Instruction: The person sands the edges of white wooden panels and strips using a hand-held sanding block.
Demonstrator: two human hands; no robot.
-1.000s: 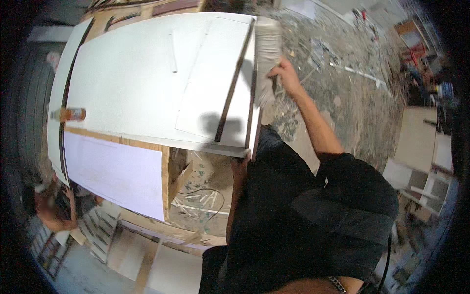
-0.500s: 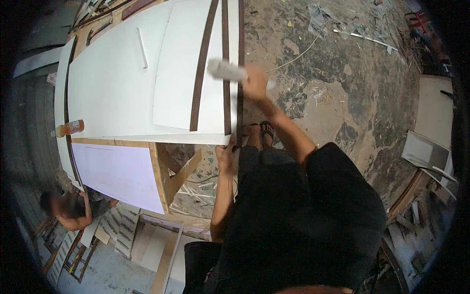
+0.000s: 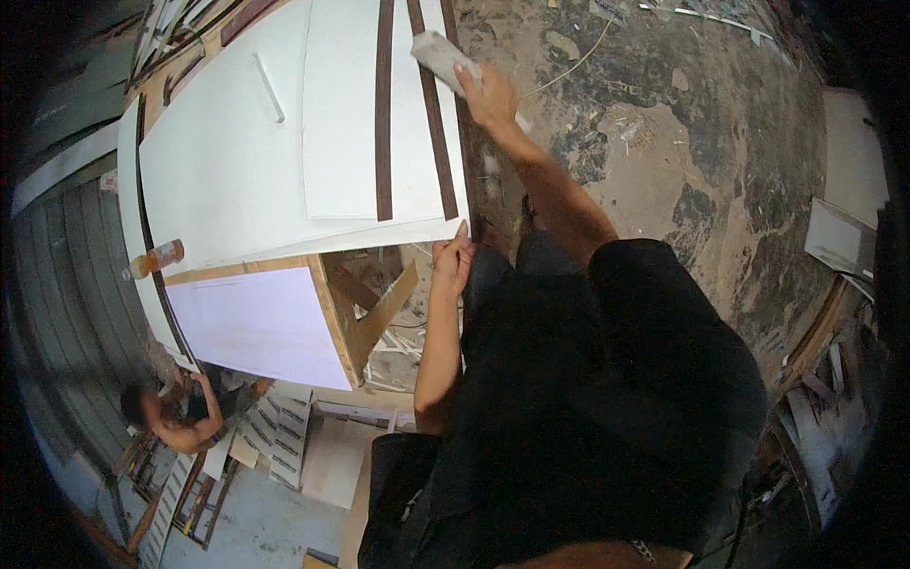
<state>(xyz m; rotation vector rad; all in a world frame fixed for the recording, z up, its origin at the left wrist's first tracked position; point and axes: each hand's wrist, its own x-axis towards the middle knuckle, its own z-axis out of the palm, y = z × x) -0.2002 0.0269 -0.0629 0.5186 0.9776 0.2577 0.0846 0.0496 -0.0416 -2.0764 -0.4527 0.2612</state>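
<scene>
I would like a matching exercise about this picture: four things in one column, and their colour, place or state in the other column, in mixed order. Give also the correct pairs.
Things
1. right hand
2. left hand
3. bottle
4. thin white strip

Colour, place or state
A. lying on the white board, apart from both hands
B. gripping a pale grey block
C. orange in colour
D. at the corner of the white board nearest the person's body

Pairs: 1-B, 2-D, 3-C, 4-A
</scene>
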